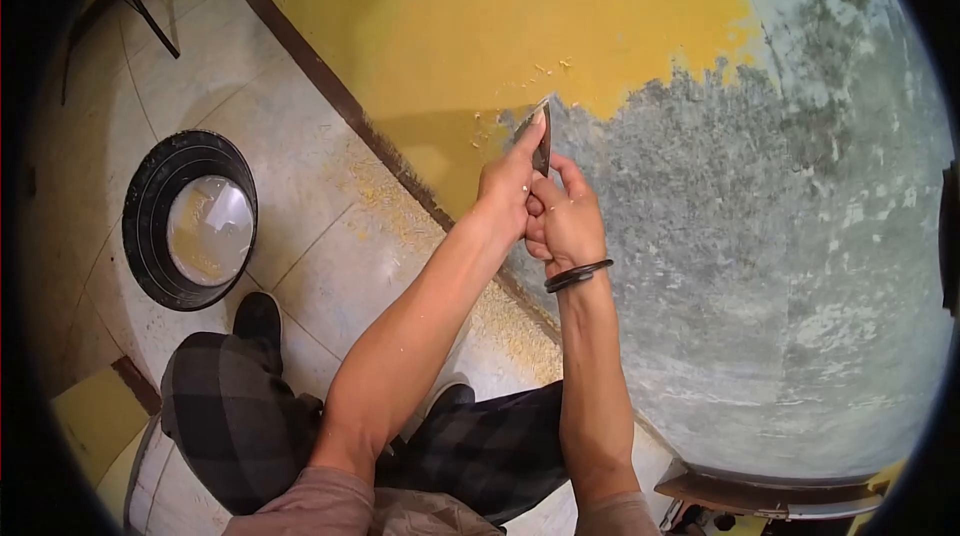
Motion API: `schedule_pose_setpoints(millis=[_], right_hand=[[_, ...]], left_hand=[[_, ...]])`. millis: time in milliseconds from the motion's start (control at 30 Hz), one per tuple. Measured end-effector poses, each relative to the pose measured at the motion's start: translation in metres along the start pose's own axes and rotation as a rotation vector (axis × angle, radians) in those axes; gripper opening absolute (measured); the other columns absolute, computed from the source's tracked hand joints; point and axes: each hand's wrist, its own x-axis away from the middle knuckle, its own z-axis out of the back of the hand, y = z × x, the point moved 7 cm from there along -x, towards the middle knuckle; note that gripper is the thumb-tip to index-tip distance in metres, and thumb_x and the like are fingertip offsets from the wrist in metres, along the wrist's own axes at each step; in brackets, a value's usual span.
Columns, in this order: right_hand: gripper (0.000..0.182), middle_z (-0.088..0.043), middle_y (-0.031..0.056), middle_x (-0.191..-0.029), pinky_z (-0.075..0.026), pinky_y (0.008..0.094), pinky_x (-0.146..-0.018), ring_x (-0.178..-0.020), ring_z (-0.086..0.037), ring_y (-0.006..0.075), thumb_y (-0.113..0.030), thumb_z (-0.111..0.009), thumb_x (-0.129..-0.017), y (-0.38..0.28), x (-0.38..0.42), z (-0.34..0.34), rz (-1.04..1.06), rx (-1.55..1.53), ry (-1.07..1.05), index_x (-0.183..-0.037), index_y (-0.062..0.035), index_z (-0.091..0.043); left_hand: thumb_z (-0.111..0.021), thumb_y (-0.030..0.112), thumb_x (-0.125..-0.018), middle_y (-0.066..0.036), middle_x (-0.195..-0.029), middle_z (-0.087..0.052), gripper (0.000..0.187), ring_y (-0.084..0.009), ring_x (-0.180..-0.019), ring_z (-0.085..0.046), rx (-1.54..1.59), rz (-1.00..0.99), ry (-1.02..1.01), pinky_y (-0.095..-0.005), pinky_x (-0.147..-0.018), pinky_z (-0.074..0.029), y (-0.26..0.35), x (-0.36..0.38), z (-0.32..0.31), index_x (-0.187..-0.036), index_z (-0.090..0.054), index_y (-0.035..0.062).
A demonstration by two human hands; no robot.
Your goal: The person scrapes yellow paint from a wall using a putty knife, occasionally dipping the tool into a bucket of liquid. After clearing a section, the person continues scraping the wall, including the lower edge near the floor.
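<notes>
A scraper with a dark blade is held up against the wall, its tip at the ragged border between yellow paint and bare grey plaster. My left hand is closed on it, with a finger stretched along the blade. Just to the right, my right hand has its fingers curled at the lower end of the scraper, below the blade; the handle is hidden by the hands. A black band circles the right wrist. Small curled paint flakes cling to the wall near the tip.
On the tiled floor at the left stands a black bucket with cloudy liquid. Paint shavings lie along the brown skirting. Dark thin legs of some object show at the upper left. My shoes are below.
</notes>
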Motion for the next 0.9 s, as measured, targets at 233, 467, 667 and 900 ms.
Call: schedule_pose_setpoints(millis=[233,467,667,900], right_hand=[[0.028,-0.043,-0.0014,-0.057,-0.020,0.0213,-0.030,-0.036,-0.034,0.0054,-0.011,-0.053,-0.087,-0.009,-0.012,-0.012,0.039,-0.011,-0.062,-0.114,-0.0089,-0.046],[0.025,-0.045,-0.0010,-0.059,-0.024,0.0228,-0.031,-0.040,-0.039,0.0055,-0.008,-0.052,-0.087,-0.003,-0.011,-0.006,0.046,0.017,-0.005,-0.112,-0.0052,-0.047],[0.023,-0.045,-0.0011,-0.058,-0.023,0.0232,-0.031,-0.039,-0.037,0.0060,-0.011,-0.053,-0.087,0.000,-0.016,-0.002,-0.009,-0.025,-0.052,-0.109,-0.0077,-0.048],[0.022,-0.044,-0.0019,-0.058,-0.020,0.0212,-0.030,-0.037,-0.036,0.0051,-0.012,-0.054,-0.087,0.002,-0.011,-0.007,0.040,-0.005,-0.007,-0.109,-0.0102,-0.048]], left_hand=[[-0.064,0.066,-0.070,0.002,-0.047,-0.037,0.055,-0.0103,-0.032,-0.030,-0.006,0.007,0.026,-0.0271,-0.029,-0.022,0.004,0.000,0.007,-0.058,-0.045,0.0159],[-0.067,0.060,-0.073,0.003,-0.045,-0.035,0.054,-0.0108,-0.031,-0.025,0.012,-0.037,0.047,-0.0291,-0.029,-0.019,0.003,-0.009,0.008,-0.053,-0.039,0.0172],[-0.063,0.070,-0.067,0.002,-0.049,-0.041,0.056,-0.0102,-0.034,-0.034,-0.070,-0.100,0.101,-0.0253,-0.030,-0.025,0.004,-0.022,0.011,-0.061,-0.046,0.0172],[-0.064,0.070,-0.066,0.002,-0.050,-0.042,0.057,-0.0107,-0.033,-0.033,-0.103,-0.044,0.039,-0.0256,-0.031,-0.023,0.006,-0.004,0.009,-0.064,-0.045,0.0171]])
